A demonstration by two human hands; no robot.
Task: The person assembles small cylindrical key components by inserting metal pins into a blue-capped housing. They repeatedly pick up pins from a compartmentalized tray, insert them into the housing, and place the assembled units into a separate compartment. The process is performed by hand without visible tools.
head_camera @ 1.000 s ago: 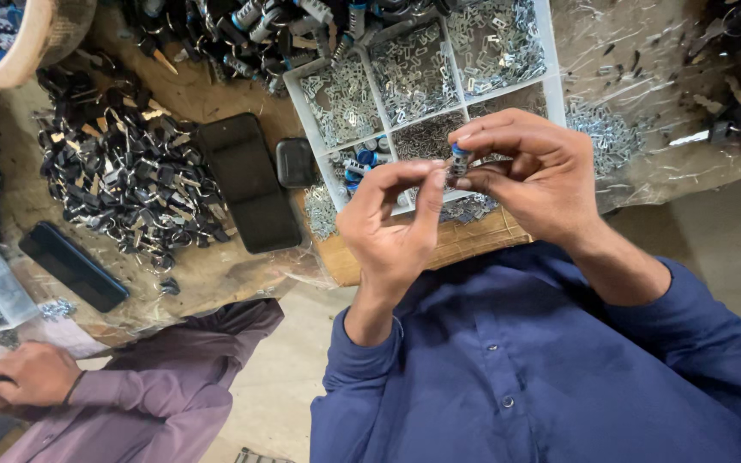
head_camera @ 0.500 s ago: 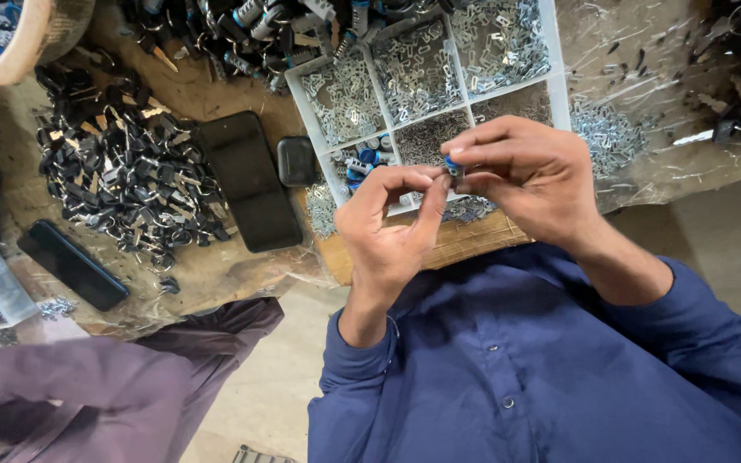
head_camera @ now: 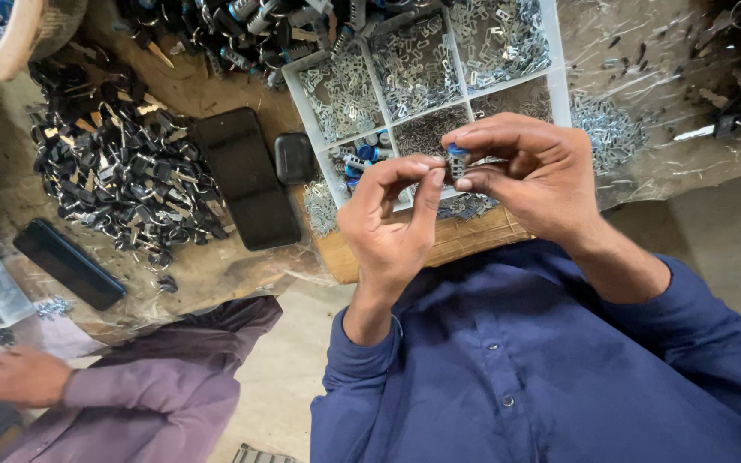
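My right hand [head_camera: 533,176] pinches a small metal cylinder part with a blue end [head_camera: 455,159] between thumb and fingers. My left hand [head_camera: 392,227] is raised beside it, with its thumb and forefinger touching the same part from the left. Both hands hover over the near edge of a white compartment tray [head_camera: 559,81] that holds several heaps of small silver metal pieces and some blue-tipped parts [head_camera: 355,161]. My blue shirt sleeves fill the lower right.
A pile of black keys and dark parts [head_camera: 122,180] lies left of the tray. A black phone [head_camera: 248,176], a small black case [head_camera: 294,158] and a black bar [head_camera: 69,263] lie on the plastic-covered bench. Another person's hand [head_camera: 19,375] in a purple sleeve is at lower left.
My two hands have closed in on the small part and shifted slightly. The other person's hand at lower left slid out of view and is back now.
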